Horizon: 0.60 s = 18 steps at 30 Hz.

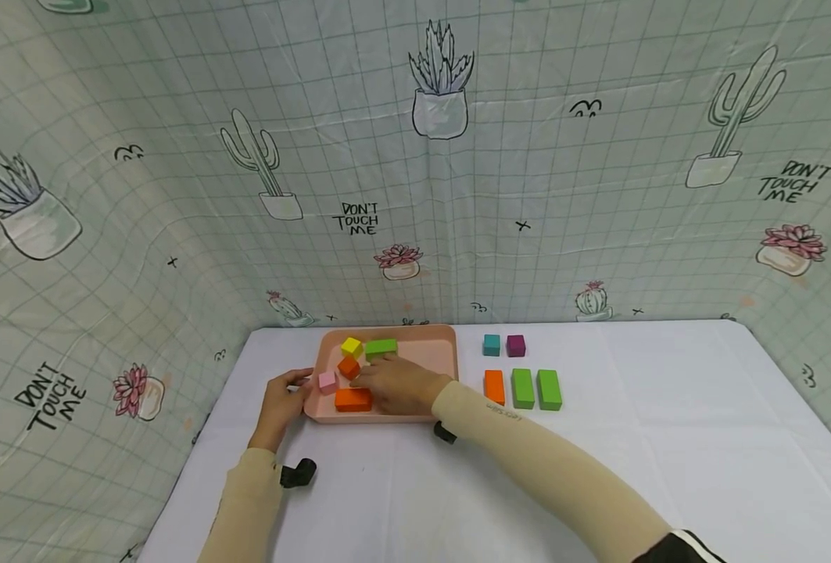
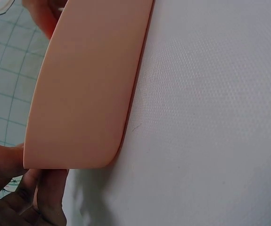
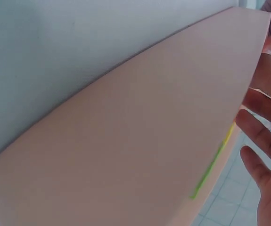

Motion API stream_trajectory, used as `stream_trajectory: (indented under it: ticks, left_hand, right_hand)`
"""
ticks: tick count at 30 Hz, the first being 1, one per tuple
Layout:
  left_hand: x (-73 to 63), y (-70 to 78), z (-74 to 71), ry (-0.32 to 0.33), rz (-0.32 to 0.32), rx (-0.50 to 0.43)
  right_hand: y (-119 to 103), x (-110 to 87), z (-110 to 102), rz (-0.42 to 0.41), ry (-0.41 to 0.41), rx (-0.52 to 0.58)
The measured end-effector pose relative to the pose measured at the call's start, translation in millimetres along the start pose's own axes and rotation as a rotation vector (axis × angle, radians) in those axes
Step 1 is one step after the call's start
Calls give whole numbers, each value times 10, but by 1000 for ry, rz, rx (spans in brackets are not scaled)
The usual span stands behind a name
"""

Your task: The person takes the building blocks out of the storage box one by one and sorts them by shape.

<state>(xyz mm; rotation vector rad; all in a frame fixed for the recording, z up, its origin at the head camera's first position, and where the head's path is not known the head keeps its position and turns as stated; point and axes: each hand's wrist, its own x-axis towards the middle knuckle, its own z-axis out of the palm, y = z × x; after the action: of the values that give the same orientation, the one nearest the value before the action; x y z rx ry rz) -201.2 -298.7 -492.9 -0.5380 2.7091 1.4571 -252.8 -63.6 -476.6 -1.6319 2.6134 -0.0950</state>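
Observation:
A shallow pink tray (image 1: pixel 432 356) lies at the back left of the table. At its left rim my left hand (image 1: pixel 280 407) holds the edge, thumb over the rim and fingers against the outer wall in the left wrist view. My right hand (image 1: pixel 397 385) reaches over the front wall into the tray, its fingertips beside a tilted orange cube (image 1: pixel 349 367); whether they pinch it I cannot tell. Around it in the tray lie a pink cube (image 1: pixel 327 381), a yellow cube (image 1: pixel 352 348), a green block (image 1: pixel 381 349) and an orange block (image 1: pixel 353 400). The right wrist view hides the fingertips behind the tray wall.
Right of the tray stand a teal cube (image 1: pixel 492 345) and a purple cube (image 1: pixel 516 346). In front of them lie an orange rectangular block (image 1: pixel 495 387) and two green blocks, one on the left (image 1: pixel 523 389) and one on the right (image 1: pixel 549 389). A patterned cloth (image 1: pixel 499 180) hangs behind the white table (image 1: pixel 640 438).

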Motion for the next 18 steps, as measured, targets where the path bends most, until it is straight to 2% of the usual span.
stream_trajectory:
  ticks: [5,12,18]
  left_hand:
    - [-5,-9,-6,-3,2,1]
    - [-3,-8,-15,-7,7,-9]
    - [4,-31,-15,-1,24,-14]
  right_hand:
    - [-50,41,-19,-54,27,-64]
    - [-122,112,-42,-62,-56,-32]
    - [-148,150,-12,-87,-75,-120]
